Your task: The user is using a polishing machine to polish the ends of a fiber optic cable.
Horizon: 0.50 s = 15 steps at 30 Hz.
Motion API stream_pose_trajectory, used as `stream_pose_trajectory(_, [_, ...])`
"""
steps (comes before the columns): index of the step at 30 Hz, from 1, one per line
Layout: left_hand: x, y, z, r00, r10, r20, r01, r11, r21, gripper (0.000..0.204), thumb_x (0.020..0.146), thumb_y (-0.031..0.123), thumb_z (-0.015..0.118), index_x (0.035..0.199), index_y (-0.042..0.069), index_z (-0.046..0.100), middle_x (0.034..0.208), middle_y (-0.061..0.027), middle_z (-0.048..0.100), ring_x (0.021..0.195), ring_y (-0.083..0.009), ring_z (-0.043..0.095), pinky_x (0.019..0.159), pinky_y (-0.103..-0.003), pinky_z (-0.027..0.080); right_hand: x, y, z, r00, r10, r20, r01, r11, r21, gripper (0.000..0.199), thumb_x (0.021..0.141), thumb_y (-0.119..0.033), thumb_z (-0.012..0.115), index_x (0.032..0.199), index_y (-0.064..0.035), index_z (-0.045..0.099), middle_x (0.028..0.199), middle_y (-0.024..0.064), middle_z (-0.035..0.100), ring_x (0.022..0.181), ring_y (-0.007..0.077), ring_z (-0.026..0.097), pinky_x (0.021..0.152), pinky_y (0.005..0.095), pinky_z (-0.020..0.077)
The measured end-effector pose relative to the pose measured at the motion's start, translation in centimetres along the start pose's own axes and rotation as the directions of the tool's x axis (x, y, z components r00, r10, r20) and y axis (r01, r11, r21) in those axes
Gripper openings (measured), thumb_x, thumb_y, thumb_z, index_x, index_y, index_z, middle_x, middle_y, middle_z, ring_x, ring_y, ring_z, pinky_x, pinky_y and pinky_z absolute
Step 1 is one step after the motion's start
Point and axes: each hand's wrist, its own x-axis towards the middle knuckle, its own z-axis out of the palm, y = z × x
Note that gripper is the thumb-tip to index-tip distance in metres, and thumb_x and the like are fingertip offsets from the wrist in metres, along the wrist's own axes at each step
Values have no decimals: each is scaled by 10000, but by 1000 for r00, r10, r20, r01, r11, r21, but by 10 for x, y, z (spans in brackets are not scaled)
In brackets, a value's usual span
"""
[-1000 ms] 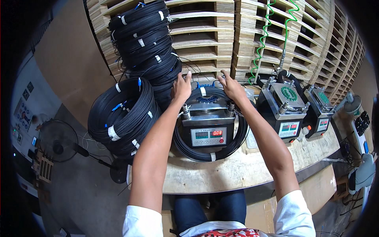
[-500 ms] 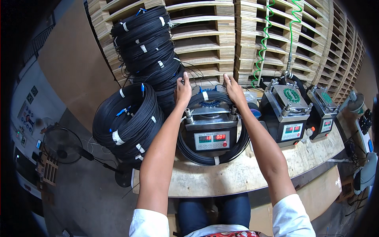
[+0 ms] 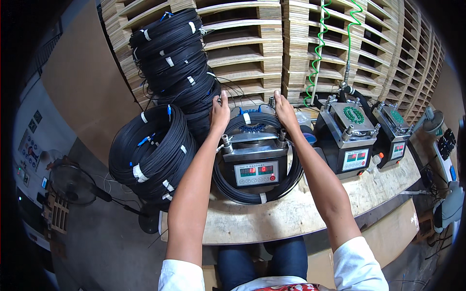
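A bench-top polishing machine (image 3: 256,173) with a metal top and a lit red display stands in front of me. A coil of black cable (image 3: 233,195), bound with white ties, loops around it; blue connectors (image 3: 251,128) sit in a ring on its top plate. At the machine's far left corner my left hand (image 3: 220,114) is closed around a clamp post, which it mostly covers. My right hand (image 3: 286,114) is closed at the far right corner, beside a metal clamp post (image 3: 272,101) that shows left of its thumb. The fingertips of both hands are partly hidden.
Tall stacked black cable coils (image 3: 170,63) and a wide coil (image 3: 145,155) stand at left. Two similar machines (image 3: 350,131) are on the wooden bench (image 3: 272,225) at right, below green spiral hoses (image 3: 318,48). Wooden pallets (image 3: 242,58) rise behind; a fan (image 3: 73,182) stands left.
The view has shifted slightly, moving the scene a little left in the picture. The machine's display shows a different reading. Both hands keep their places at the far corners.
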Motion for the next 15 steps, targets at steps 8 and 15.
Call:
stream_pose_trajectory(8, [4,-2,-5,986,-158,58,157,987,32,962,933,769,242,1534,18,280,1523,-286,373,1415,-430,363,1166,-472,283,1,-6,-1,993,117,31,-112,986,-125,737,1003,-654,270,1332,-69,575,1238,305,613,1218,484,537,1040,525,405])
stream_pose_trajectory(15, [-3,5,-5,982,-187,29,188,981,-52,1025,901,814,247,1560,29,219,1557,-272,323,1428,-426,343,1171,-471,281,3,4,-3,1000,1,-14,1,990,142,668,1036,-583,301,1285,-24,570,1197,315,617,1174,504,545,1004,507,420])
